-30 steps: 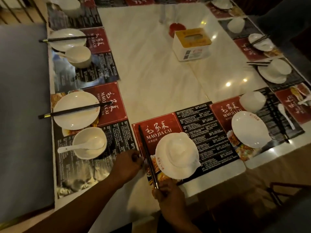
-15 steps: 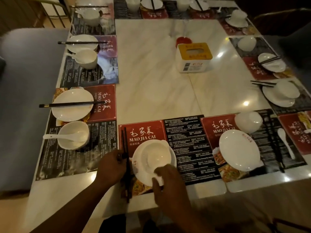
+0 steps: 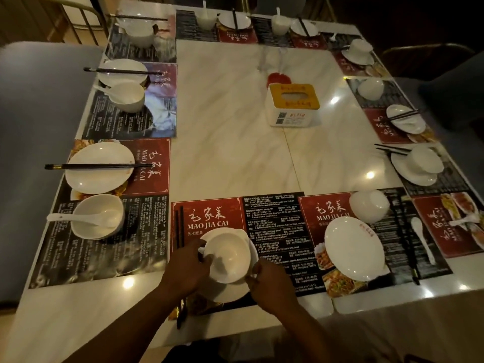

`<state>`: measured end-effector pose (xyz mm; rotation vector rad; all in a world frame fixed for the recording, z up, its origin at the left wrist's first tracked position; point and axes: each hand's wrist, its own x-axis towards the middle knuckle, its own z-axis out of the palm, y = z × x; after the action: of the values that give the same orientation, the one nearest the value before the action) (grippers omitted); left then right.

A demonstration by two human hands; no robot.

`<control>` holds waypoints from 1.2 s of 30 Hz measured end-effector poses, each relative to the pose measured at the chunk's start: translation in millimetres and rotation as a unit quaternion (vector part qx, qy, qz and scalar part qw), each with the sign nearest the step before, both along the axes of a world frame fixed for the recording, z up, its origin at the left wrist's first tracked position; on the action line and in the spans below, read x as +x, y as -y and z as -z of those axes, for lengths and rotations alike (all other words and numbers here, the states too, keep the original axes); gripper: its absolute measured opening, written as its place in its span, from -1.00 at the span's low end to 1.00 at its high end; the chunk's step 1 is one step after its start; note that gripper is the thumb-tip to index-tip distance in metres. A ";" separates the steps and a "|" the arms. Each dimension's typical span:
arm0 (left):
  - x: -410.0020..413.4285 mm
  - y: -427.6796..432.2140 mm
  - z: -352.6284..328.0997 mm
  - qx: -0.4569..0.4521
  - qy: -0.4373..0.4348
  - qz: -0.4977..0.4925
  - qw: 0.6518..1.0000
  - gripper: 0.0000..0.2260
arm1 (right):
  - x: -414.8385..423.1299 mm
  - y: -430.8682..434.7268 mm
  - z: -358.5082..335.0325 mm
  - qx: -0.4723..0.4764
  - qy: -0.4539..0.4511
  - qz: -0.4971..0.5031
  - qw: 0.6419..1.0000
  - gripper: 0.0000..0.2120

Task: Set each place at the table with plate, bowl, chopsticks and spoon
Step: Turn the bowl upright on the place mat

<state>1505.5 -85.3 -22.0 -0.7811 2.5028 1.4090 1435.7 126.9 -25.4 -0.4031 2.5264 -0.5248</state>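
Observation:
At the near place a white bowl [image 3: 227,255] sits open side up, slightly tilted, over a white plate [image 3: 227,293] on the red and black placemat [image 3: 209,216]. My left hand [image 3: 187,268] grips the bowl's left rim. My right hand [image 3: 272,286] grips its near right rim. A pair of dark chopsticks [image 3: 180,226] lies lengthwise just left of the plate and passes under my left wrist. I see no spoon for certain at this place; my hands hide part of the plate.
To the right lie a bare plate [image 3: 353,247], an upturned bowl [image 3: 369,205], a spoon [image 3: 421,237] and dark chopsticks [image 3: 408,239]. At the left, chopsticks rest across a plate [image 3: 99,179], beside a bowl [image 3: 97,226] holding a spoon. A tissue box [image 3: 292,104] stands mid-table.
The bowl, upside down on the plate a second ago, is now open side up. My left hand left the chopsticks and took the bowl's rim; my right hand shifted to its near right side.

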 end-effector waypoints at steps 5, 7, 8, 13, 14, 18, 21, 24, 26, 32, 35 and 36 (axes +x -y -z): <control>-10.7 3.6 1.5 -0.033 0.006 0.029 0.999 -0.68 | 0.4 -5.7 -0.6 -0.016 0.032 0.023 0.999 -0.88; -15.1 4.6 2.3 -0.037 0.005 0.037 0.999 -0.69 | -5.8 -15.7 -3.2 -0.018 0.041 0.058 0.997 -0.83; -18.1 4.8 2.2 -0.043 0.000 0.043 0.998 -0.69 | -10.2 -23.6 -4.8 -0.017 0.038 0.077 0.996 -0.84; -41.5 -5.9 -6.8 -0.048 -0.038 0.072 0.996 -0.67 | -30.9 -75.5 -12.1 0.005 0.004 0.143 0.990 -0.93; -47.6 -11.0 -10.2 -0.032 -0.037 0.064 0.997 -0.67 | -34.4 -84.0 -12.0 0.012 0.003 0.150 0.989 -0.91; -80.8 -34.4 -16.4 0.004 -0.048 0.055 0.997 -0.70 | -49.5 -103.2 -6.9 0.031 0.012 0.173 0.984 -0.89; -111.1 -49.8 -14.7 -0.023 -0.044 0.048 0.998 -0.75 | -61.3 -105.5 -3.4 0.020 0.027 0.185 0.982 -0.93; -136.0 -64.4 -9.5 -0.012 -0.024 0.005 1.000 -0.74 | -72.9 -104.6 0.5 0.004 0.025 0.182 0.983 -0.92; -149.1 -73.0 -6.9 0.000 -0.005 -0.034 0.999 -0.73 | -80.6 -104.5 3.0 0.017 0.008 0.154 0.988 -0.89; -168.0 -91.3 -2.5 0.003 0.012 -0.092 0.996 -0.70 | -99.9 -108.1 5.9 0.045 0.025 0.051 0.997 -0.73; -168.5 -97.4 -2.3 0.024 0.011 -0.118 0.993 -0.72 | -108.4 -111.4 1.2 0.090 0.042 -0.017 0.995 -0.68; -167.8 -99.2 -2.9 0.039 0.005 -0.125 0.991 -0.72 | -111.4 -111.3 -2.9 0.100 0.041 -0.042 0.993 -0.71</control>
<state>1337.7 13.9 -19.1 -1.1158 2.3920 1.5630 1324.3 238.3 -22.6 -0.4024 2.4419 -0.2473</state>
